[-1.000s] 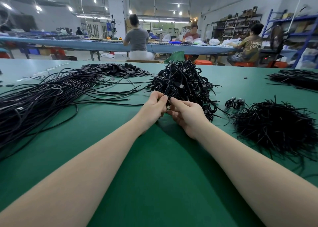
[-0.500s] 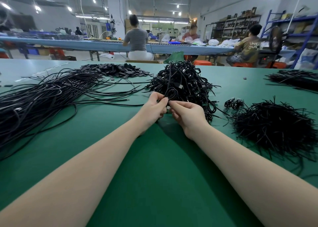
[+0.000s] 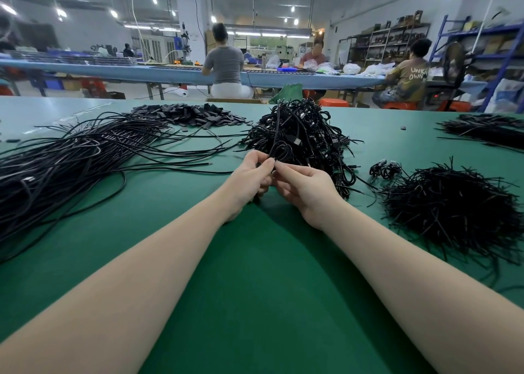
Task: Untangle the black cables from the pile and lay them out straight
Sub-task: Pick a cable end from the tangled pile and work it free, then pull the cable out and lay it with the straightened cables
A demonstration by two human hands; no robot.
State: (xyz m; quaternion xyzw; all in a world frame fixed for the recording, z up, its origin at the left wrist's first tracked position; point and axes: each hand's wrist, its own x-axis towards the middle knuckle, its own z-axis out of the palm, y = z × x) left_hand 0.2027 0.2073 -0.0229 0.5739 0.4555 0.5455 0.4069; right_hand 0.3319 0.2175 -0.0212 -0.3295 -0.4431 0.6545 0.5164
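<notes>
Centrally, both hands on cable.

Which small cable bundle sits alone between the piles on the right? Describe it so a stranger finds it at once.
Start at the green table and find the tall tangled pile just beyond the hands. Look right, toward the spiky heap of short pieces. In the gap between them lies the small bundle: a little knot on its own, far smaller than either heap.

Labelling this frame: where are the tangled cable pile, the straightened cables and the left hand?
tangled cable pile (image 3: 300,130), head view, middle of the heap.
straightened cables (image 3: 71,158), head view, middle of the bundle.
left hand (image 3: 251,175), head view, back of hand.
</notes>
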